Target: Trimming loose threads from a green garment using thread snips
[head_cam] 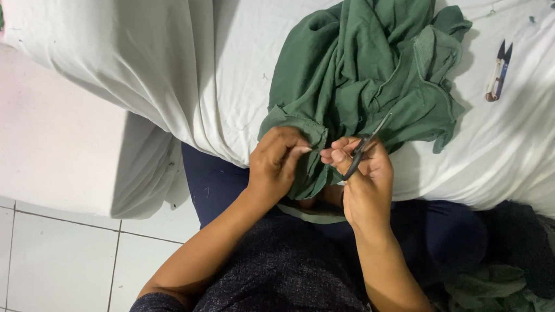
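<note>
The green garment lies bunched on the white sheet, its lower hem hanging over the sheet's near edge into the person's lap. The left hand pinches that hem at the garment's lower left, fingers closed tight on a fold of the fabric. The right hand sits just beside it, at the garment's lower middle, closed around a small dark thread snip. The snip's long axis runs diagonally, its tip pointing up and to the right over the garment, its lower end buried in the palm. The two hands' fingertips nearly meet at the hem.

Right of the garment, well apart on the sheet, a second snip lies with its blades pointing away from the person; the sheet between them is bare. Left of the garment the sheet slopes down toward the white tiled floor. Below and right of the garment, a heap of green cloth rests by the person's knee.
</note>
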